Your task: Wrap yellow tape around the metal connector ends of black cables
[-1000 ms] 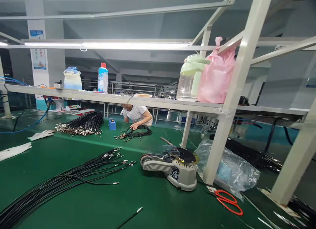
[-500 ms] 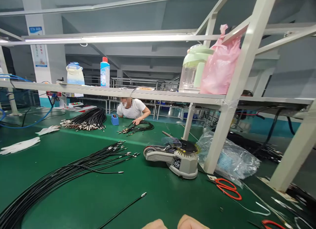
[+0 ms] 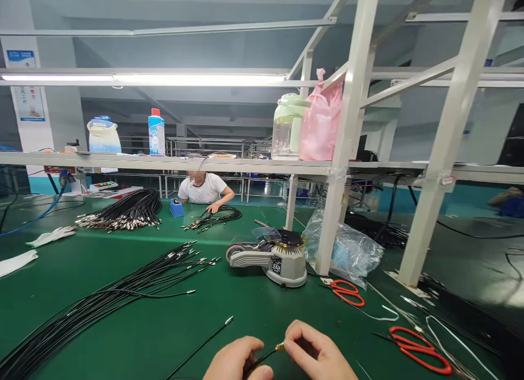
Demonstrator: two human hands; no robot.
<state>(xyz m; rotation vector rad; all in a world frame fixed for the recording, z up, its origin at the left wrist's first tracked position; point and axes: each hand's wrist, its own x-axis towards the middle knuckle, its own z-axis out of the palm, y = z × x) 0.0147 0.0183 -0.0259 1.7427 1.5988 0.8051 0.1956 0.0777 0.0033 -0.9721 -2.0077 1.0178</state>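
Across the upper left and centre, a long lit tube light (image 3: 196, 79) below a grey ceiling (image 3: 184, 41). At the left edge, a pale pillar (image 3: 61, 96) with a blue-and-white poster (image 3: 30, 104), turquoise lower down. Through the middle, a white shelf (image 3: 245, 165), joined at right to slanting white posts (image 3: 329, 227). Beyond it, metal racks (image 3: 207, 141) and a patch of shiny floor (image 3: 270, 189). Along the bottom, a green tabletop (image 3: 164, 317).

Between the cable bundle (image 3: 94, 303) on the left and the tape dispenser (image 3: 282, 268), table (image 3: 254, 306) is lying bare, a single cable (image 3: 200, 345) and the left hand (image 3: 233, 361) occupying its near end. Rightward, a white post (image 3: 331, 221), far scissors (image 3: 345, 292) and near scissors (image 3: 420, 348) are obstructing; the shelf (image 3: 245, 165) is limiting height.
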